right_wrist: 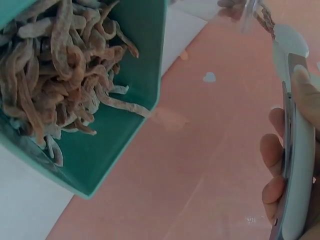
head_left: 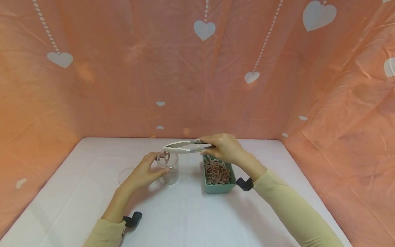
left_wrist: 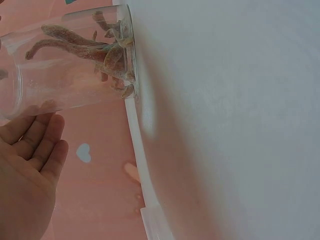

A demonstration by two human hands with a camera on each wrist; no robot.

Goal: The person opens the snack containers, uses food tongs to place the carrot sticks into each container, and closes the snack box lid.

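Left hand (head_left: 145,175): clasps the jar (head_left: 171,174).
Right hand (head_left: 225,147): grips tongs (right_wrist: 302,165), strip (head_left: 167,157) at their tips, at the jar's mouth.
Box (head_left: 219,188): below right hand, strips (head_left: 217,171) inside.
Table (head_left: 191,212): gap between jar and box; far edge beyond both hands.

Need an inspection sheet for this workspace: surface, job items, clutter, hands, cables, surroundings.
Surface: white table
Job items: green box of brown strips; clear jar with some strips inside; tongs holding more at the jar's mouth
Clutter: clear round piece, left of the jar
Hands: left hand grips the jar; right hand grips the tongs
Cables: nothing seen
Surroundings: orange-pink sheeting with white hearts
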